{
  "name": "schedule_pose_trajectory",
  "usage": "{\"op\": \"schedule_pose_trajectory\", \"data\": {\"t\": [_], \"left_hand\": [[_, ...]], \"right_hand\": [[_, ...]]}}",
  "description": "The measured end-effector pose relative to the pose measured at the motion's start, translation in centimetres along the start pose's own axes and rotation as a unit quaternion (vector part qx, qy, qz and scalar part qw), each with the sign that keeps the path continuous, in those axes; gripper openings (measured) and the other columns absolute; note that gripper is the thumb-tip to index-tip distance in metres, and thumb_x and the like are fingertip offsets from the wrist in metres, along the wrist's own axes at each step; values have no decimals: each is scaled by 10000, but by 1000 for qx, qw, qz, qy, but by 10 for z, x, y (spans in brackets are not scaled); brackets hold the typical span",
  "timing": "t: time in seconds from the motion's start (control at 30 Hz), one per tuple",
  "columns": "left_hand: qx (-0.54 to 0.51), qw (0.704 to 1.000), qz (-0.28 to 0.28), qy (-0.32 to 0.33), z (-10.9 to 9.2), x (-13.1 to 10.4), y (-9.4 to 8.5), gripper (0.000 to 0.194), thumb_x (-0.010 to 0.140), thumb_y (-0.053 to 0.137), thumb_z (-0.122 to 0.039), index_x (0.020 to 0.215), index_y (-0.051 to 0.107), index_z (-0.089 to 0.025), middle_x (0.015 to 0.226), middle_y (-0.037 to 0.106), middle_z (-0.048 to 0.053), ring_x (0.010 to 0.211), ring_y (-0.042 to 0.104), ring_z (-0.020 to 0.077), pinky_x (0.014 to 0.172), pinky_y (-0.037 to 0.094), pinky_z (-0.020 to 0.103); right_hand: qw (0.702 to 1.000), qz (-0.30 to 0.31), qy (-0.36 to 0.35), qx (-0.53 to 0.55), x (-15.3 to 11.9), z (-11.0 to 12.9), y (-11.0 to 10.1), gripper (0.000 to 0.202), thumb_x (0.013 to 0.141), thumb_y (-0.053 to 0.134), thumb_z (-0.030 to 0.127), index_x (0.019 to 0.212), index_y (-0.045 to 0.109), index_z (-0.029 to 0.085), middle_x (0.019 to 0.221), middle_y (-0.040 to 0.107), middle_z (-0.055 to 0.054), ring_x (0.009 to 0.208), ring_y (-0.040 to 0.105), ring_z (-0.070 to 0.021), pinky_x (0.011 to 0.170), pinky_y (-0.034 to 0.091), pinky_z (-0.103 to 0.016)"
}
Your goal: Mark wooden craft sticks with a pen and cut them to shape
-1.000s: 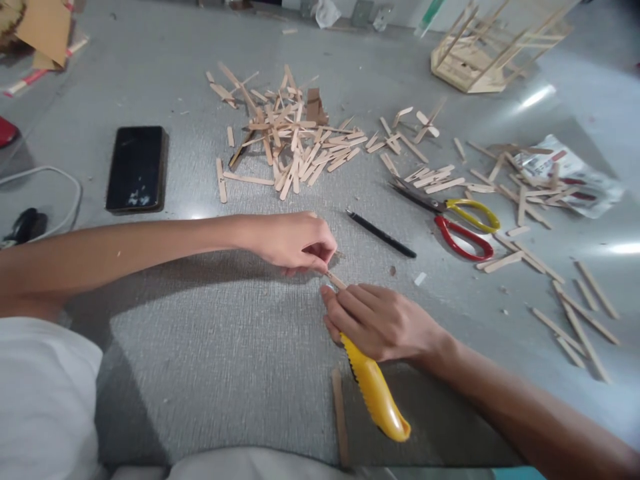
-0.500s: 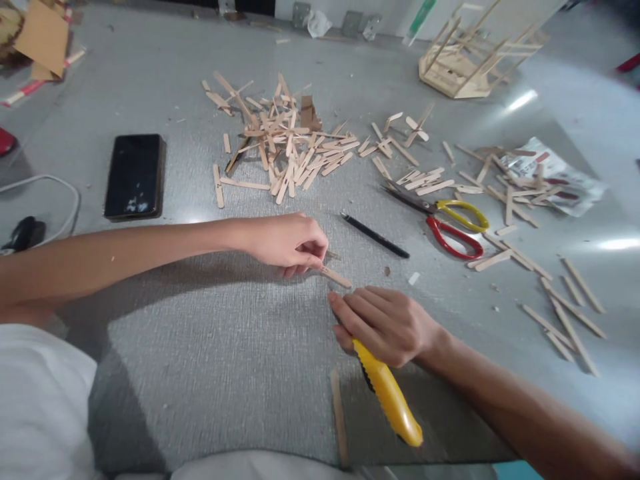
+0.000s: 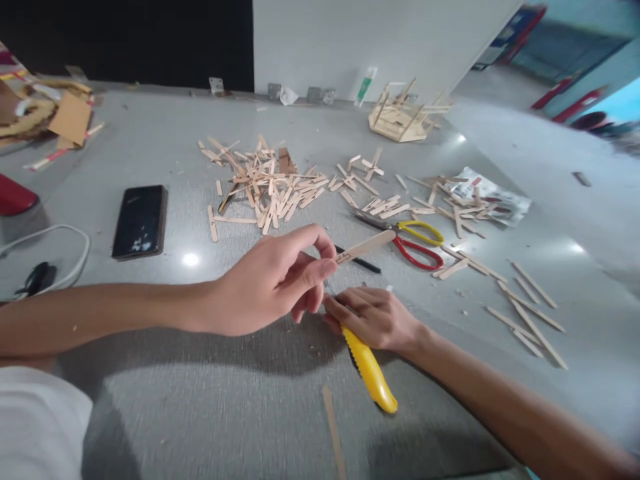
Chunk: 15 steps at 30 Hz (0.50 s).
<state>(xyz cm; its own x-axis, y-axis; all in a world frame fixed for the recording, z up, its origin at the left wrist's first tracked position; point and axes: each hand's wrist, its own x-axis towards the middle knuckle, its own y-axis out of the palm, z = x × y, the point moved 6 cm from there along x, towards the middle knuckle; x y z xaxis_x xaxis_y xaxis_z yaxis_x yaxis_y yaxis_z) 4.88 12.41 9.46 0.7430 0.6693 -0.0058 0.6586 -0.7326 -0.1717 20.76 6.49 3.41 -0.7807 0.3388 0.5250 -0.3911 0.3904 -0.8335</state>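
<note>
Between thumb and fingers, my left hand (image 3: 280, 280) pinches a popsicle stick (image 3: 367, 247) raised above the table, with dark marks near the pinched end. My right hand (image 3: 373, 317) is wrapped round a yellow utility knife (image 3: 370, 370) low over the table; its front end is hidden by the fingers. Behind the held stick lies a black pen (image 3: 367, 265), partly covered. Scissors (image 3: 413, 243) with one yellow and one red handle rest just beyond it. Another popsicle stick (image 3: 334, 430) lies near the front edge.
A pile of popsicle sticks (image 3: 280, 187) spreads across the middle, with more sticks (image 3: 530, 307) at right. A phone (image 3: 140, 221) lies left, near a white cable (image 3: 83, 247). At the back stand a stick-built frame (image 3: 400, 123) and a wall (image 3: 350, 40). A silver packet (image 3: 500, 193) lies right.
My left hand has lifted the popsicle stick off the table towards me and tilted its free end up. My right hand still grips the utility knife. The camera view has tipped upward.
</note>
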Motion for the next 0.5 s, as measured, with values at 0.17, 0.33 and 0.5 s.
{"op": "schedule_pose_trajectory", "data": {"t": [0.17, 0.33, 0.5], "left_hand": [[-18, 1000, -16, 7, -8, -9, 1, 268, 1091, 547, -483, 1032, 460, -236, 690, 656, -53, 538, 605, 89, 532, 499, 190], [-19, 1000, -18, 3, -9, -12, 1, 278, 1080, 570, -496, 1064, 459, -242, 692, 650, -51, 548, 608, 101, 521, 487, 197], [-16, 1000, -22, 0, -10, -14, 1, 284, 1068, 594, -498, 1080, 474, -241, 698, 657, -51, 553, 610, 100, 532, 493, 194]], "right_hand": [[1000, -7, 4, 7, 2, 0, 0, 110, 1068, 563, 155, 1072, 660, 105, 645, 581, 30, 521, 532, -128, 485, 402, -274], [1000, -15, 5, 13, 6, -1, -2, 130, 1082, 524, 127, 1042, 645, 107, 629, 569, 33, 506, 505, -131, 476, 379, -281], [1000, 14, 16, 9, 4, -3, 2, 180, 1068, 482, 61, 1125, 644, 115, 718, 633, -6, 559, 552, -146, 496, 412, -275]]}}
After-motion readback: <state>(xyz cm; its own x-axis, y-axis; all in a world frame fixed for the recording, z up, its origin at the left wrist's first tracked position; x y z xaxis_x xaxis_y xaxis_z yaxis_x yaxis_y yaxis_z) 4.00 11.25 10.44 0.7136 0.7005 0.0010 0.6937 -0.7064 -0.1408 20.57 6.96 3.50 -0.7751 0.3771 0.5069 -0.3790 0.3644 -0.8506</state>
